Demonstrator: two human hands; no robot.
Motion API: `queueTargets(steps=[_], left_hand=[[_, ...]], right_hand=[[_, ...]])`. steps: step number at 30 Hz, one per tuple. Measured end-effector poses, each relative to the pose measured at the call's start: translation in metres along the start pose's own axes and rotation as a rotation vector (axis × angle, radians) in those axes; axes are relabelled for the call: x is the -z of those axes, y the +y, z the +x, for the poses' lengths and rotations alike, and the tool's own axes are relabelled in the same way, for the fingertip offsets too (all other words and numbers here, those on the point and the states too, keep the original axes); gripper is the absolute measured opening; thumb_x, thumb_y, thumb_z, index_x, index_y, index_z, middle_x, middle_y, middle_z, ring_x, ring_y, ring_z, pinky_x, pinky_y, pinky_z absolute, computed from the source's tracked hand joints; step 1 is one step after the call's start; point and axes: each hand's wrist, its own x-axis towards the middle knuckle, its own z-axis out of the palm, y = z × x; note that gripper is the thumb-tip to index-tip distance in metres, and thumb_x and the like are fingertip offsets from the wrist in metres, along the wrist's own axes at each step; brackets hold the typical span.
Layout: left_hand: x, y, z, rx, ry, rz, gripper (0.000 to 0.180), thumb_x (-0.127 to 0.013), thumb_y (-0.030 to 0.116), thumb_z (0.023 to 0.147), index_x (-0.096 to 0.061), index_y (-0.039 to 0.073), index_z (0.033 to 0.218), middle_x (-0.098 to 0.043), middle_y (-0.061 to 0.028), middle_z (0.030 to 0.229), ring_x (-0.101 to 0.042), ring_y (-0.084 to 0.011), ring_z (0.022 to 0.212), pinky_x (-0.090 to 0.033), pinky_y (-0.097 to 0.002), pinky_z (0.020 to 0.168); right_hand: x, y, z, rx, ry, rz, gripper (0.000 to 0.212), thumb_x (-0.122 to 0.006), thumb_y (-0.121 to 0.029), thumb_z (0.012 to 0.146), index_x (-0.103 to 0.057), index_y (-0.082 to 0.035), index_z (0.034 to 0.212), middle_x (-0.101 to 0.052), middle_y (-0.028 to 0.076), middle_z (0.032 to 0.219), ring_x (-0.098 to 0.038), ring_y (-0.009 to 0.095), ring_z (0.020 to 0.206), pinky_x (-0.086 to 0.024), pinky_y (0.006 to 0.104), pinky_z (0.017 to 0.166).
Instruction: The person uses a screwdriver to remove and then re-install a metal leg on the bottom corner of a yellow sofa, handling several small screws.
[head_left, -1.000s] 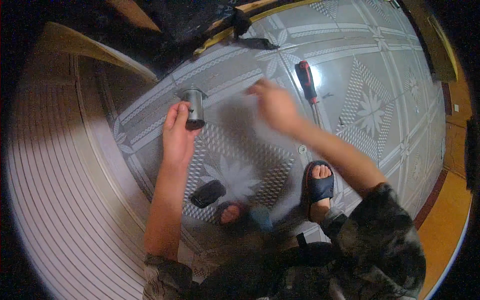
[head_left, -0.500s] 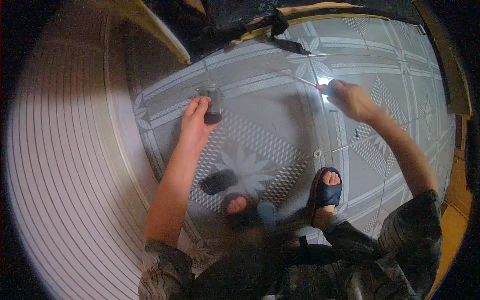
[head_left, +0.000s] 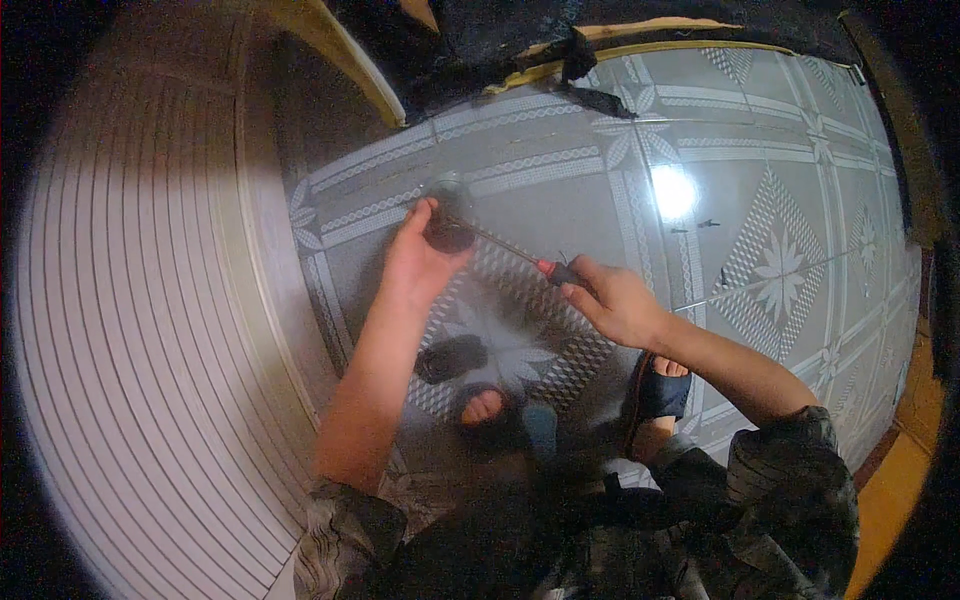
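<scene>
A clear, rounded container [head_left: 450, 212] with a dark end is gripped in my left hand [head_left: 418, 265], its fingers wrapped round the side. My right hand [head_left: 622, 308] is closed on a screwdriver [head_left: 520, 252] with a dark handle, a red collar and a long thin metal shaft. The shaft points left and up to the container's right side, near the dark end. Whether the tip touches the container or only passes in front of it cannot be made out. Both hands are above the tiled floor [head_left: 560, 170].
A ribbed pale panel [head_left: 140, 320] stands along the left. Across the top is dark furniture [head_left: 480, 45] with torn covering and bare wooden edges. Below my hands are a dark object [head_left: 450, 357], my sandalled feet and a bluish block [head_left: 540, 430]. Small dark bits [head_left: 708, 223] lie at right.
My right hand has swung down and to the left, bringing the screwdriver's shaft to the container. My left hand keeps its hold on the container. The whole view has shifted slightly.
</scene>
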Motion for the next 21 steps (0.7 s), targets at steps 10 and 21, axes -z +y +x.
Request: queueTargets(steps=[10, 21], left_hand=[[-0.013, -0.003, -0.010, -0.285, 0.087, 0.071, 0.015, -0.045, 0.029, 0.088, -0.046, 0.015, 0.093, -0.050, -0.0034, 0.101, -0.048, -0.0239, 0.093, -0.038, -0.0483, 0.079], [-0.044, -0.009, 0.057, -0.743, 0.077, 0.601, 0.024, -0.039, 0.036, 0.090, -0.049, 0.014, 0.087, -0.046, 0.0012, 0.078, -0.043, -0.0095, 0.067, -0.037, -0.0248, 0.052]], right_hand=[[-0.002, -0.017, 0.005, 0.020, 0.010, 0.075, 0.029, -0.044, -0.030, 0.086, -0.044, -0.002, 0.084, -0.049, 0.015, 0.057, -0.050, 0.032, 0.052, -0.038, 0.0379, 0.049], [-0.052, 0.006, 0.033, -0.211, -0.097, 0.960, 0.038, -0.038, -0.028, 0.090, -0.041, -0.008, 0.122, -0.043, 0.000, 0.058, -0.041, 0.009, 0.042, -0.031, 0.0215, 0.037]])
